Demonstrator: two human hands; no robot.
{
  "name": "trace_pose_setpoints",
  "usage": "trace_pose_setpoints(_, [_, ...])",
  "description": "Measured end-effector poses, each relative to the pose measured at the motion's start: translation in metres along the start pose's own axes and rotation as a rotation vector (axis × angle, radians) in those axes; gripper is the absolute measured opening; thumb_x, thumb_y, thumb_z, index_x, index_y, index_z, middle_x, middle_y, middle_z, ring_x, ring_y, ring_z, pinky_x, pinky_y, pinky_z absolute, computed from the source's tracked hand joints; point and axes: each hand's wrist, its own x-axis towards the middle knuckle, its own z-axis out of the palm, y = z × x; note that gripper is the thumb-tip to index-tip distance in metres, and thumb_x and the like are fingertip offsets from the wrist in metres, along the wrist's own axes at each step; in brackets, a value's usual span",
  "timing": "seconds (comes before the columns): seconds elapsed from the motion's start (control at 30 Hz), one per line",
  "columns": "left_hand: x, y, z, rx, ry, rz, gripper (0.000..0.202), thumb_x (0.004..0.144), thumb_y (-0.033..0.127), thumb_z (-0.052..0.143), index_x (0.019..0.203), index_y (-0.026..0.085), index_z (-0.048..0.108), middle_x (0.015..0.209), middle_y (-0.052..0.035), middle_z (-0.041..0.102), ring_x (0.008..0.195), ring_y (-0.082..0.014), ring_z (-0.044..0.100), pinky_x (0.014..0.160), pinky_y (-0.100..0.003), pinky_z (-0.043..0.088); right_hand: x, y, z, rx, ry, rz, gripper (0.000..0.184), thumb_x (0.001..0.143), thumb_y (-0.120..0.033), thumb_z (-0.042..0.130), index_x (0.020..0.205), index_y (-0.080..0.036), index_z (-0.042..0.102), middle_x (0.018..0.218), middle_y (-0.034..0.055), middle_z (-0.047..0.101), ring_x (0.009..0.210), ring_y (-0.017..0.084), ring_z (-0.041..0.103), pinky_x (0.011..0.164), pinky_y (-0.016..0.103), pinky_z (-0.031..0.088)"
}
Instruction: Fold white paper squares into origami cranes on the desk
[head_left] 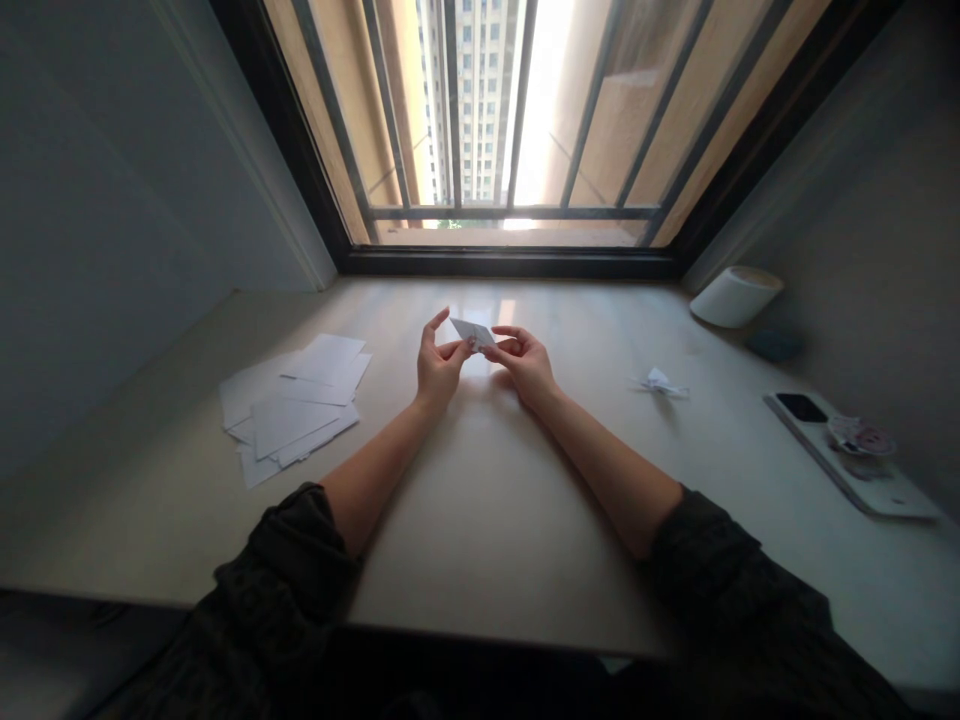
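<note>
A small folded piece of white paper (472, 330) is held up above the pale tabletop, pinched between both hands. My left hand (441, 365) grips its lower edge with thumb and fingers, the index finger raised beside it. From the other side, my right hand (526, 365) pinches the paper's right corner, fingers curled. The finer folds are too small to make out. To the right lies a small folded white paper piece (658, 382) with thin points sticking out. Loose white paper sheets (300, 410) overlap in a pile on the left.
A phone (840, 450) with a round grip on its back lies at the right. Behind it, a white cylindrical object (736, 296) stands near the wall, with a dark item (775, 344) beside it. A barred window (510, 262) borders the table's far side.
</note>
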Motion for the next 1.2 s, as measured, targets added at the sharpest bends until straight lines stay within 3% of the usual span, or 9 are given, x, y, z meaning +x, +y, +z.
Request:
trace_pose_setpoints(0.27, [0.001, 0.0, 0.0, -0.009, 0.067, -0.021, 0.071, 0.07, 0.039, 0.075, 0.129, 0.017, 0.043, 0.076, -0.0055, 0.072, 0.077, -0.022, 0.071, 0.081, -0.037, 0.054, 0.0, -0.003, -0.001, 0.001, -0.075, 0.048, 0.047, 0.051, -0.041, 0.086, 0.089, -0.022, 0.066, 0.069, -0.0006, 0.071, 0.068, 0.017, 0.067, 0.069, 0.032, 0.051])
trace_pose_setpoints(0.4, [0.002, -0.001, -0.001, -0.02, 0.091, -0.024, 0.066, 0.072, 0.037, 0.074, 0.127, 0.017, 0.043, 0.076, -0.0055, 0.072, 0.077, -0.0216, 0.071, 0.082, -0.038, 0.054, 0.001, -0.001, -0.001, 0.005, -0.065, 0.044, 0.044, 0.048, -0.043, 0.086, 0.081, -0.021, 0.067, 0.066, 0.0002, 0.071, 0.065, 0.017, 0.067, 0.07, 0.033, 0.053])
trace_pose_setpoints(0.53, [0.003, -0.002, -0.002, -0.023, 0.113, -0.029, 0.063, 0.072, 0.034, 0.073, 0.125, 0.017, 0.044, 0.076, -0.0052, 0.072, 0.077, -0.0216, 0.071, 0.082, -0.038, 0.054, 0.001, 0.002, -0.001, 0.001, -0.063, 0.047, 0.046, 0.049, -0.044, 0.086, 0.084, -0.02, 0.068, 0.067, 0.0018, 0.072, 0.064, 0.018, 0.067, 0.07, 0.035, 0.054])
trace_pose_setpoints(0.93, [0.007, -0.011, -0.005, 0.023, 0.012, -0.055, 0.05, 0.073, 0.037, 0.073, 0.114, 0.018, 0.053, 0.086, -0.0061, 0.072, 0.083, -0.0206, 0.068, 0.08, -0.033, 0.05, -0.002, -0.001, 0.002, -0.004, -0.086, 0.04, 0.043, 0.06, -0.049, 0.079, 0.091, -0.02, 0.074, 0.078, 0.0037, 0.074, 0.069, 0.017, 0.068, 0.072, 0.033, 0.056])
trace_pose_setpoints(1.1, [0.007, -0.012, -0.006, 0.1, 0.015, -0.044, 0.056, 0.072, 0.037, 0.074, 0.12, 0.02, 0.049, 0.1, -0.0088, 0.07, 0.097, -0.0217, 0.066, 0.082, -0.032, 0.05, -0.003, 0.003, 0.001, -0.126, 0.05, -0.101, 0.038, 0.067, -0.05, 0.074, 0.089, -0.02, 0.074, 0.073, 0.0037, 0.072, 0.068, 0.019, 0.068, 0.068, 0.034, 0.057])
trace_pose_setpoints(1.2, [0.005, -0.011, -0.006, 0.153, -0.007, -0.057, 0.068, 0.073, 0.039, 0.074, 0.13, 0.021, 0.042, 0.095, -0.0079, 0.071, 0.093, -0.0207, 0.067, 0.078, -0.03, 0.05, -0.003, 0.003, -0.002, -0.289, 0.148, -0.222, 0.033, 0.074, -0.047, 0.068, 0.095, -0.021, 0.074, 0.077, 0.0038, 0.072, 0.067, 0.017, 0.066, 0.065, 0.033, 0.056])
